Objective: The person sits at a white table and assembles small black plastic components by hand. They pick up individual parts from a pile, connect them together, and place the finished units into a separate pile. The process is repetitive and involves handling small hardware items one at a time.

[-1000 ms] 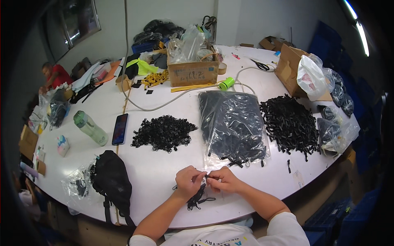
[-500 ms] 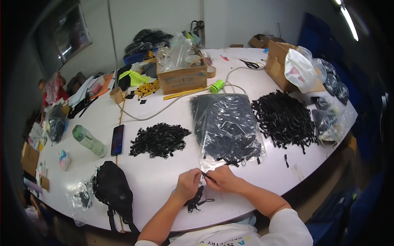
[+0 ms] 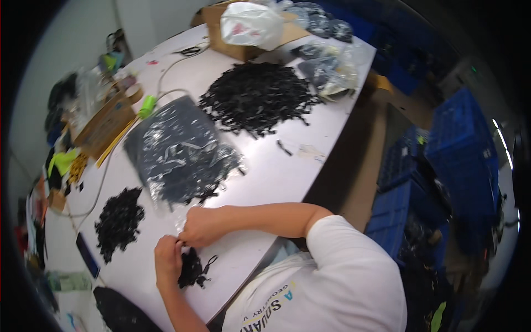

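My left hand (image 3: 167, 257) and my right hand (image 3: 202, 226) meet over the near part of the table, fingertips pinched together. Between them is a small black piece, mostly hidden by the fingers. Right beside my left hand lies a small heap of black looped cord pieces (image 3: 192, 269). Just beyond my right hand is a clear plastic bag (image 3: 180, 146) of dark material, with black looped pieces lying on its near end. A pile of small black parts (image 3: 119, 222) sits left of the bag. Farther right spreads a large pile of short black pieces (image 3: 259, 98).
One loose black piece (image 3: 284, 148) lies near the table's right edge. A cardboard box (image 3: 104, 126), a green roll (image 3: 147, 106), scissors (image 3: 189, 51) and a white plastic bag (image 3: 251, 25) stand farther back. A phone (image 3: 87, 254) and black bag (image 3: 123, 311) lie left; blue crates (image 3: 460, 152) stand right.
The view has turned to the right and tilted, so the table's things have shifted left and the blue crates show. My hands stay pinched together beside the small heap.
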Demonstrator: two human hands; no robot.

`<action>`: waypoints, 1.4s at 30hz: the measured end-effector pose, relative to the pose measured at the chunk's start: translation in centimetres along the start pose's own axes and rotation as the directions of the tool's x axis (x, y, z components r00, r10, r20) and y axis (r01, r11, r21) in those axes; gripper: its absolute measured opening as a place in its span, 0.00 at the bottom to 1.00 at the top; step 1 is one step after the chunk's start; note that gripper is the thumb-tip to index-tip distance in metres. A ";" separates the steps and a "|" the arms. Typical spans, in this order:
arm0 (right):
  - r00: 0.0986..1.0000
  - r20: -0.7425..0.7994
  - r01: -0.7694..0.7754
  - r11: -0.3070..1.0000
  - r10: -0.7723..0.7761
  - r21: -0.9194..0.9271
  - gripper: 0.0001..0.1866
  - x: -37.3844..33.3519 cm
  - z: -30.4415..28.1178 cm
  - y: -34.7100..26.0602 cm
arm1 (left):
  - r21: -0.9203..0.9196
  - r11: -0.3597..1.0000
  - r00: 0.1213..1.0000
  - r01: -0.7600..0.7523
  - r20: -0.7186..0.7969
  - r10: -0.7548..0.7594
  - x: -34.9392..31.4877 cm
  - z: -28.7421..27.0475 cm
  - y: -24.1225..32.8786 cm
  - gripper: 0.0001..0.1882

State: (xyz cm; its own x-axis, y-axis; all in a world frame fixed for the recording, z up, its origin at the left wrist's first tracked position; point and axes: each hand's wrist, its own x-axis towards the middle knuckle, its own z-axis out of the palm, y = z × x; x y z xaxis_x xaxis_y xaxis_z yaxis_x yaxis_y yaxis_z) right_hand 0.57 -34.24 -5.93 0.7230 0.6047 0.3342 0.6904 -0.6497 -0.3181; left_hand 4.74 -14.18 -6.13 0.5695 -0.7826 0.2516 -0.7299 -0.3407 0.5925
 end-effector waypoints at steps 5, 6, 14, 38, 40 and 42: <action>1.000 -0.001 -0.031 0.997 0.031 -0.073 0.13 0.1 0.9 -0.1 | 0.010 0.999 0.999 0.042 -0.017 -0.042 -0.5 0.3 -0.9 0.06; 0.999 -0.011 -0.034 0.996 0.033 -0.080 0.14 0.0 0.8 -0.1 | 0.030 0.999 0.999 -0.013 -0.035 0.014 -0.6 0.4 -1.6 0.07; 0.999 -0.047 -0.013 0.998 0.009 -0.069 0.12 1.3 0.0 -0.3 | 0.139 0.989 0.988 -0.043 -0.142 0.063 -1.7 -3.1 -3.8 0.08; 0.400 -0.658 0.269 0.604 0.638 0.750 0.12 -1.0 -5.4 5.8 | 0.196 0.980 0.653 0.023 -0.746 0.134 -3.0 -4.0 -6.2 0.22; 0.295 -0.803 0.296 0.749 0.519 0.593 0.14 -0.8 -5.8 5.8 | 0.161 0.987 0.641 -0.008 -0.757 0.129 -2.8 -4.1 -5.9 0.22; 0.493 -0.829 0.139 0.917 0.263 0.374 0.15 -1.5 -5.0 5.3 | 0.193 0.976 0.612 -0.098 -0.762 0.212 -2.0 -4.3 -5.4 0.21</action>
State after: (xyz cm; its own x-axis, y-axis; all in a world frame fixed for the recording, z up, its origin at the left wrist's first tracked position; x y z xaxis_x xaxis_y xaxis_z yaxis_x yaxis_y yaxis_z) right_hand 2.96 -40.87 -3.71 0.5177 -0.2546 0.8168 0.7430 -0.3395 -0.5768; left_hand 9.21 -8.57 -6.55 0.4821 -0.1543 0.8624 -0.8411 -0.3568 0.4064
